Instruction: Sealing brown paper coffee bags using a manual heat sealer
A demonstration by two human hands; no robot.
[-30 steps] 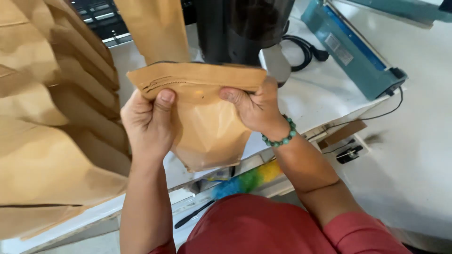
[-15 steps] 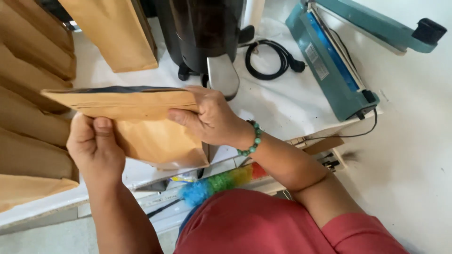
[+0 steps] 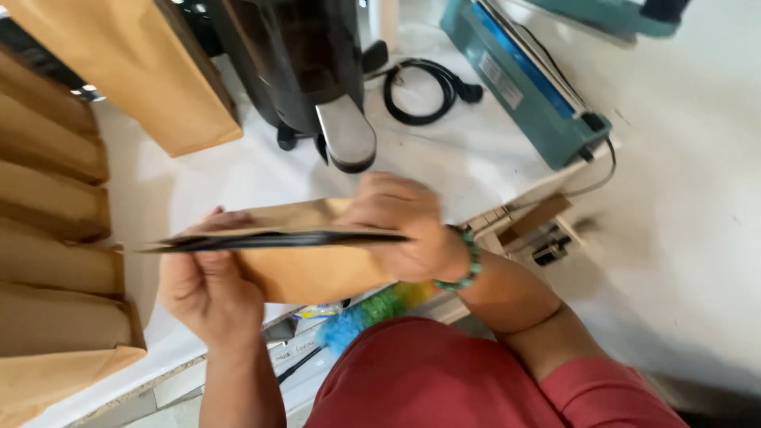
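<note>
Head view, the only one: both hands hold one brown paper pouch (image 3: 317,265) over the near edge of the white worktop (image 3: 476,158). The left hand (image 3: 208,289) closes its grip on the pouch's left end, thumb over the top edge and fingers underneath, so that end is carried from below. The right hand (image 3: 404,230) clamps the right part of the mouth, fingers curled over the dark line of the opening. Held this way, the pouch lies nearly level with its mouth edge-on to the camera and pressed almost flat; the two grips at opposite ends keep the mouth taut. The right hand is blurred, so the finger placement cannot be told more exactly.

Just beyond the pouch stands a black machine (image 3: 293,63) with a metal spout (image 3: 347,143) pointing down toward the worktop; the pouch is near the spout but apart from it and lower in the frame. A row of like brown bags (image 3: 55,214) leans along the left side, within reach of the left hand, and one larger bag (image 3: 127,71) stands beside the machine. To the right lies a teal heat sealer (image 3: 527,95), with a coiled black cord (image 3: 420,91) between it and the machine. A bright feather duster (image 3: 372,313) sticks out under the worktop's edge, below the pouch. A green bead bracelet (image 3: 468,261) sits on the right wrist.
</note>
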